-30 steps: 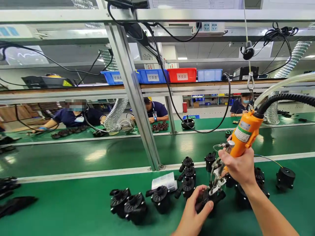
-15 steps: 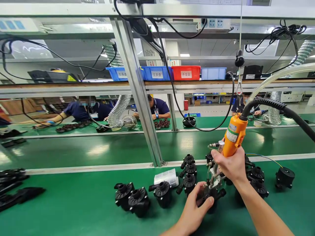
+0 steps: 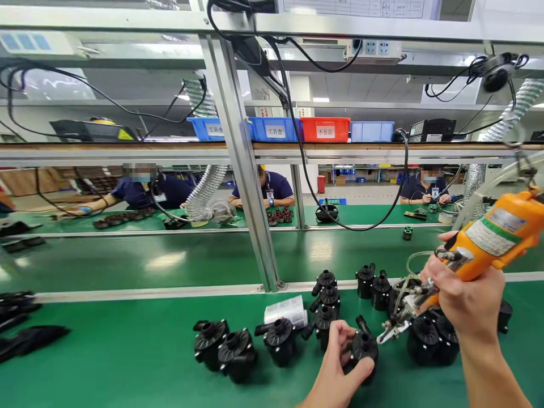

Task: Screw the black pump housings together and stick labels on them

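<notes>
My left hand (image 3: 342, 365) wraps its thumb and fingers round a black pump (image 3: 364, 348) standing on the green bench. My right hand (image 3: 470, 294) grips an orange electric screwdriver (image 3: 495, 232), tilted so that its metal tip (image 3: 386, 333) points down and left, just right of the pump and apart from it. Thin air tubing and fittings run along the driver's front. Close behind my left hand, several black pumps (image 3: 326, 292) form a row. More pumps (image 3: 425, 337) sit below and behind the driver.
Further left stand black pumps (image 3: 236, 351) beside a roll of clear film (image 3: 285, 310). A metal post (image 3: 242, 170) rises from the bench's back edge. Blue bins and a red bin (image 3: 325, 130) line the shelf. Several people work across the green line; cables hang overhead.
The screwdriver has lifted off the pump, swinging up and right from upright to tilted. My left hand stays on the pump, whose spout now points up and back instead of right.
</notes>
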